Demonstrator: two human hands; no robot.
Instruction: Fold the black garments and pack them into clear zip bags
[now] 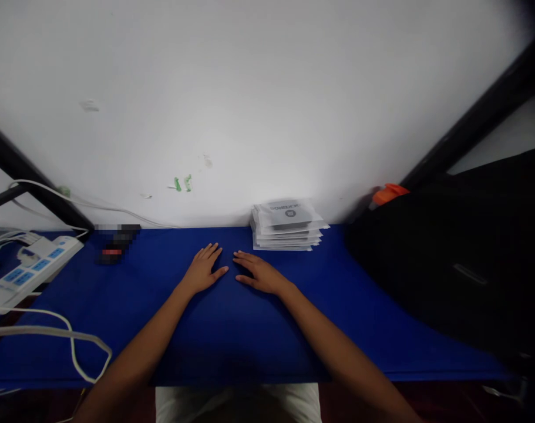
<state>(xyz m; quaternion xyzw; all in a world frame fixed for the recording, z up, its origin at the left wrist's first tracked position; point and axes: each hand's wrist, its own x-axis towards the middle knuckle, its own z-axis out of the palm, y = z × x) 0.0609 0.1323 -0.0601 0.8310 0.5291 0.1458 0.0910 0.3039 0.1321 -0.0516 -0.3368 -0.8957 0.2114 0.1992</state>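
Observation:
My left hand (pixel 204 270) lies flat, palm down, on the blue table cover (pixel 232 329), fingers spread and holding nothing. My right hand (pixel 259 272) rests flat beside it, a small gap between the two, also holding nothing. A stack of several grey-white flat packets (pixel 287 226) sits at the back of the table against the white wall, just beyond and to the right of my right hand.
A large black bag (pixel 461 258) fills the right side of the table, with an orange cap (pixel 389 193) behind it. A white power strip (pixel 32 267) and white cables (pixel 73 346) lie at the left. A small dark object (pixel 115 242) sits near the wall.

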